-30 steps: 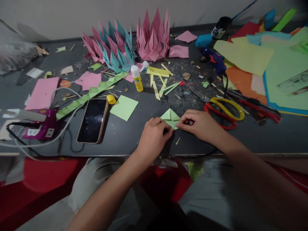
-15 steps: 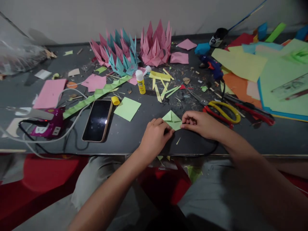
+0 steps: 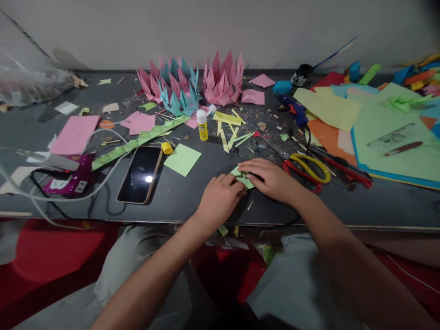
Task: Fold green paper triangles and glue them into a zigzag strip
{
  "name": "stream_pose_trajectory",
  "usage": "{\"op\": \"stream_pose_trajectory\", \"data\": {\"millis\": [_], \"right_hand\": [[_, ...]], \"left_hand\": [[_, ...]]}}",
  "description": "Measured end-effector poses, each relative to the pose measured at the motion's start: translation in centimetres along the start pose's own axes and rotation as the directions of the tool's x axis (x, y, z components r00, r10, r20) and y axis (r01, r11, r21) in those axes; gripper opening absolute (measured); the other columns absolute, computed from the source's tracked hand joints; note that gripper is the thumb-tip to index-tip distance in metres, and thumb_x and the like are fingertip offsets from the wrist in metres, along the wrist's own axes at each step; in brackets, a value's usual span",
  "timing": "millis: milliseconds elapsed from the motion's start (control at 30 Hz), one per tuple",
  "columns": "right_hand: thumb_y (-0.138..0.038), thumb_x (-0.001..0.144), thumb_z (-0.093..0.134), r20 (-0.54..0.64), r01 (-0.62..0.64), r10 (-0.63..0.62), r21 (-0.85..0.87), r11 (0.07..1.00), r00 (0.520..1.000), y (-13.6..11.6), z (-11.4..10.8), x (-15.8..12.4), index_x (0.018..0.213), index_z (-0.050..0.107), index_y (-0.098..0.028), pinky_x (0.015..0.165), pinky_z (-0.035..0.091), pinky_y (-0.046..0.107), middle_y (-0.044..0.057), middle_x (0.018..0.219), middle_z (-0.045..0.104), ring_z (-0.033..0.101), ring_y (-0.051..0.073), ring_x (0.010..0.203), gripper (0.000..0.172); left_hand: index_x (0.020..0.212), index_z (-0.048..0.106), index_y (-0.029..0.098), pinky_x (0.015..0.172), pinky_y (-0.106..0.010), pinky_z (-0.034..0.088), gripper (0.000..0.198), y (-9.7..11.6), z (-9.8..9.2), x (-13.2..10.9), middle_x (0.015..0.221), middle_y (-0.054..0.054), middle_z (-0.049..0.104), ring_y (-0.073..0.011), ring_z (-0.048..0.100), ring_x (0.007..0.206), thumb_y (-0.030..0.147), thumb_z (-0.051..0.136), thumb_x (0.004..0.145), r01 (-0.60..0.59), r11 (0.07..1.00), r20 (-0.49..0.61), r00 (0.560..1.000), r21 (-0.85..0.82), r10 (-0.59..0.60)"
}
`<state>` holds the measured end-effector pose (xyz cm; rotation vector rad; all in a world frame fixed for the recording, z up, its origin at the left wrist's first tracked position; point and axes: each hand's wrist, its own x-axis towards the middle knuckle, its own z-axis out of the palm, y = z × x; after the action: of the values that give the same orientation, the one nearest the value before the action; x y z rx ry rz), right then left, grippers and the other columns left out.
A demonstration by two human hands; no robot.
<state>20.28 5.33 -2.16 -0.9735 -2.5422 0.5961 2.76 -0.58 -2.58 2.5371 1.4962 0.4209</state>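
Note:
A small folded light-green paper [image 3: 241, 175] lies on the dark table [image 3: 360, 208] near its front edge. My left hand [image 3: 220, 198] has its fingers curled, the fingertips holding down the paper's left corner. My right hand [image 3: 270, 178] lies flat across the paper's right part, fingers stretched to the left, and hides most of it. A flat light-green square [image 3: 182, 159] lies to the left of my hands.
A phone [image 3: 140, 174], a yellow cap [image 3: 167, 147] and a glue bottle [image 3: 202, 126] sit left of my hands. Yellow scissors [image 3: 309, 167] and red scissors [image 3: 347, 167] lie right. Paper flowers [image 3: 223, 80] stand behind, coloured sheets [image 3: 388, 133] far right, a purple device [image 3: 67, 181] with cables left.
My right hand has gone from pinching the paper's right corner to lying flat over it. The view has tilted up a little; my left hand stays at the left corner.

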Motion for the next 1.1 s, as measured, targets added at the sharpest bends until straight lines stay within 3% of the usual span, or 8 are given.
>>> {"op": "stream_pose_trajectory", "data": {"millis": [233,367,500,600,667,767,900,1100], "right_hand": [[-0.008,0.078,0.040,0.048,-0.019,0.022,-0.076,0.997,0.999,0.7,-1.0,-0.6,0.104,0.060,-0.019,0.087,0.042,0.041,0.009,0.102,0.061,0.052,0.022,0.097,0.034],[-0.018,0.083,0.045,0.126,-0.016,0.023,-0.056,0.998,0.992,0.7,-1.3,-1.4,0.098,0.062,-0.020,0.082,0.043,0.038,0.008,0.094,0.059,0.053,0.021,0.091,0.022],[-0.021,0.084,0.049,0.112,-0.020,0.027,-0.068,0.997,0.993,-0.4,-0.7,-1.7,0.085,0.061,-0.020,0.077,0.044,0.034,0.006,0.087,0.058,0.053,0.019,0.085,0.013],[-0.021,0.083,0.050,0.104,-0.032,0.042,-0.091,0.995,0.994,-1.5,-0.3,-1.7,0.082,0.060,-0.020,0.077,0.044,0.035,0.006,0.085,0.057,0.052,0.019,0.083,0.010],[-0.022,0.083,0.050,0.125,-0.028,0.038,-0.076,0.997,0.991,-2.1,-0.3,-1.7,0.079,0.060,-0.019,0.079,0.044,0.035,0.006,0.086,0.057,0.052,0.020,0.085,0.010],[-0.021,0.084,0.048,0.116,-0.014,0.016,-0.018,1.000,0.993,-1.9,-0.3,-1.6,0.087,0.060,-0.019,0.087,0.042,0.036,0.008,0.101,0.059,0.051,0.020,0.098,0.013],[-0.025,0.085,0.047,0.135,0.021,-0.018,-0.017,1.000,0.991,-0.7,-0.4,-1.4,0.116,0.053,-0.022,0.096,0.036,0.041,0.008,0.125,0.052,0.044,0.022,0.116,0.031],[-0.034,0.084,0.052,0.151,0.029,-0.011,-0.119,0.992,0.989,-0.6,-0.5,-1.6,0.108,0.060,-0.022,0.084,0.036,0.040,0.007,0.101,0.062,0.050,0.023,0.098,0.027]], "left_hand": [[0.096,0.060,0.020,0.071,-0.031,0.039,0.014,-1.8,-1.3,-0.6,0.100,-0.004,0.059,-0.0202,0.053,0.087,0.016,0.052,0.085,-0.112,0.978,-0.003,0.993,0.177,0.114],[0.094,0.062,0.019,0.074,-0.032,0.039,0.018,-2.8,-1.8,-0.8,0.103,-0.005,0.060,-0.0214,0.053,0.094,0.012,0.048,0.085,-0.032,0.988,-0.031,0.999,0.152,0.037],[0.095,0.062,0.018,0.075,-0.033,0.040,0.018,-2.1,-1.7,-0.8,0.101,-0.005,0.061,-0.0209,0.053,0.093,0.022,0.045,0.087,0.042,0.998,-0.098,0.994,0.053,-0.037],[0.093,0.062,0.019,0.083,-0.036,0.038,0.022,-1.2,-1.5,-0.7,0.107,-0.006,0.060,-0.0228,0.051,0.100,0.037,0.052,0.084,0.014,1.000,-0.123,0.992,0.020,-0.011],[0.088,0.063,0.020,0.088,-0.038,0.035,0.016,-0.9,-1.4,-0.6,0.110,-0.005,0.059,-0.0231,0.049,0.104,0.033,0.054,0.083,-0.013,0.999,-0.129,0.991,0.037,0.018],[0.085,0.063,0.021,0.086,-0.035,0.036,0.012,-1.2,-1.3,-0.4,0.103,-0.003,0.061,-0.0203,0.051,0.100,0.024,0.052,0.086,-0.038,0.999,-0.092,0.995,0.029,0.040],[0.086,0.062,0.020,0.087,-0.036,0.035,0.015,-1.5,-1.1,-0.3,0.101,-0.003,0.061,-0.0195,0.051,0.099,0.022,0.048,0.088,-0.028,0.999,-0.082,0.996,0.016,0.029],[0.083,0.059,0.018,0.085,-0.035,0.037,0.011,-0.9,-0.9,-0.5,0.103,-0.004,0.060,-0.0205,0.051,0.097,0.018,0.049,0.086,0.012,0.998,-0.177,0.984,0.064,0.000]]}}
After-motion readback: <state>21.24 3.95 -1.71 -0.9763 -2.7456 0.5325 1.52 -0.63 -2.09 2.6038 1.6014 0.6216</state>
